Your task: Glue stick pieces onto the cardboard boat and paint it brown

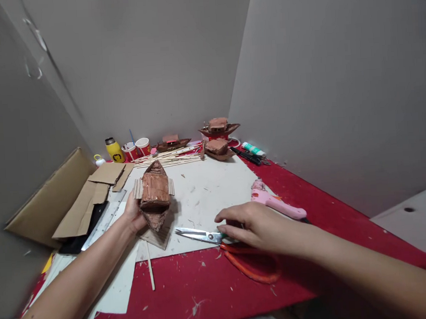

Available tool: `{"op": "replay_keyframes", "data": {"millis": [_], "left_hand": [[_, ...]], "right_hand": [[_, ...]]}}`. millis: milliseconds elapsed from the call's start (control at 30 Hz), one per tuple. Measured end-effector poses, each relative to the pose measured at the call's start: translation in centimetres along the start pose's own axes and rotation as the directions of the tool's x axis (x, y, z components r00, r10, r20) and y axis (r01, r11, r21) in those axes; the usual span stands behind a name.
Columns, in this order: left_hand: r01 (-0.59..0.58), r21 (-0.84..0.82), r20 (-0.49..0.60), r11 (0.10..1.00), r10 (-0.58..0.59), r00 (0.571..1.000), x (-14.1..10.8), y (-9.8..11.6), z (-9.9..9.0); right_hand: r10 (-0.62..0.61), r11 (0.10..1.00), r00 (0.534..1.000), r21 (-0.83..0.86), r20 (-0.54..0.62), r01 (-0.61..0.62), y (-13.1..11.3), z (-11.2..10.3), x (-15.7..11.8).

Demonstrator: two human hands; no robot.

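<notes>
My left hand (135,216) is closed around a small brown model boat (155,188) with a rounded roof, held above the table. Pale strips stick out on both sides of its roof. My right hand (248,224) is bent over the scissors (199,234), its thumb and fingers curled at the pivot and handle. Their metal blades point left, slightly parted, and an orange handle loop (254,267) shows below the hand. The rest of the handle is hidden. Just beyond this hand lies a pink glue gun (279,204).
Thin wooden sticks (173,155) lie at the back near more model boats (217,148). Cardboard pieces (80,201) and a ruler (103,224) are at left. Paper cups (143,146) and a yellow bottle (114,150) stand behind. White sheets (207,179) cover part of the red tabletop (181,296).
</notes>
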State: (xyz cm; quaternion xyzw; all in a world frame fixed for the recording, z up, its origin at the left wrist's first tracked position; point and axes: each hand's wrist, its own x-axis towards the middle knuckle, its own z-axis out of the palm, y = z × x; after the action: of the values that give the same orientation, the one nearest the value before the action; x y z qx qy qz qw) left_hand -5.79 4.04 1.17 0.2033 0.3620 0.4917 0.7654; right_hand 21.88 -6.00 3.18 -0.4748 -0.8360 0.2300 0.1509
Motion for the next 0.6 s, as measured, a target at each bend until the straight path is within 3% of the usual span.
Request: {"op": "replay_keyframes", "data": {"millis": [133,233,433,600], "left_hand": [[0.037,0.014,0.035,0.999,-0.037,0.999,0.2,-0.1,-0.2],[0.124,0.052,0.065,0.991,-0.127,0.990,0.1,-0.1,-0.5],[0.349,0.150,0.118,0.925,-0.368,0.923,-0.6,-0.2,-0.6],[0.358,0.120,0.193,0.926,-0.375,0.907,-1.1,-0.6,-0.7]], "right_hand": [[-0.025,1.000,1.000,-0.018,-0.015,0.025,-0.5,-0.2,0.8],[-0.082,0.997,0.992,-0.002,-0.098,0.082,0.1,-0.7,1.7],[-0.129,0.976,0.940,0.127,-0.316,0.177,0.6,-2.6,3.8],[-0.082,0.962,0.921,0.211,-0.380,0.173,0.5,-3.8,5.7]]}}
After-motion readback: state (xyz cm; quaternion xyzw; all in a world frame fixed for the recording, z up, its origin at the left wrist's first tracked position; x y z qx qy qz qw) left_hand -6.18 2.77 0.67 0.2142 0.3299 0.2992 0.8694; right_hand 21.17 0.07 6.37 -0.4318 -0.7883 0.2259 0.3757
